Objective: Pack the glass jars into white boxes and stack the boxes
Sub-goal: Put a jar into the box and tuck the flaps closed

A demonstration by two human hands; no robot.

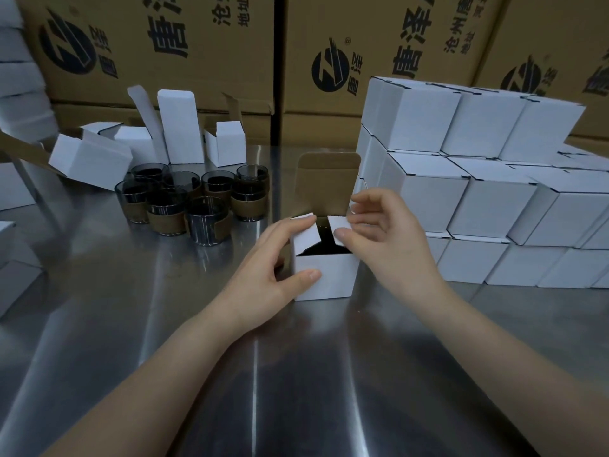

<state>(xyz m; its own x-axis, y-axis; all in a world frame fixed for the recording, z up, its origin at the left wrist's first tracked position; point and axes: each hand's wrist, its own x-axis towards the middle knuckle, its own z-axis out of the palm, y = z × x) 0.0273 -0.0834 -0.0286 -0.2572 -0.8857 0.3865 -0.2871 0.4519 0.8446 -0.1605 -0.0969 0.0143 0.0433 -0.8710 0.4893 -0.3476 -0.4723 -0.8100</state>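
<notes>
Cartons [197, 44] rise behind the steel table [296, 374] bearing a white box [329, 275].

Dim, cool, diffuse light from overhead. The steel table [296, 374] returns soft glare in pale streaks running toward the viewer, with darker bands between. The stacked white boxes [428, 192] read blue-grey, their side faces darker than their tops. The interior of the open box [326, 275] is nearly black, and a faint shadow lies under the left hand [276, 258]. The glass jars [184, 199] show little detail. Wide-angle distortion tilts the brown cartons [197, 61] and bows the edges. The boxes at far left [19, 77] are smeared.
</notes>
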